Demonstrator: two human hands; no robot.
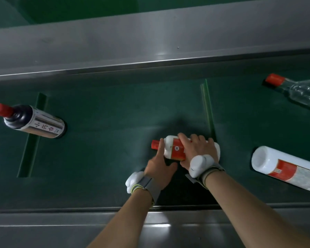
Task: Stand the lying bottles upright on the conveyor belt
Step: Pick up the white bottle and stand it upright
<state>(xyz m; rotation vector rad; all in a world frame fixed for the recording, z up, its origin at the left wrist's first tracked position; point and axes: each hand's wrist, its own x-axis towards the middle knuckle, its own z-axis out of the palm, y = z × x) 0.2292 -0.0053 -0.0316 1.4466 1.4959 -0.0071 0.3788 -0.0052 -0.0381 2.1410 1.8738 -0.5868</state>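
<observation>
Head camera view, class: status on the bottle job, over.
Right hand grips body of white ceramic red-labelled bottle, left hand pinches neck end. Bottle lying on green conveyor belt. Nothing blocking it.

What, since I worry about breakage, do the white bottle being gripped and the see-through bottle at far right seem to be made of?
The gripped white bottle is opaque, smooth and glossy with soft highlights, so probably glazed ceramic, possibly white glass. The clear bottle lets the green belt show through and glints sharply, so it is likely glass, though clear plastic cannot be ruled out.
</observation>
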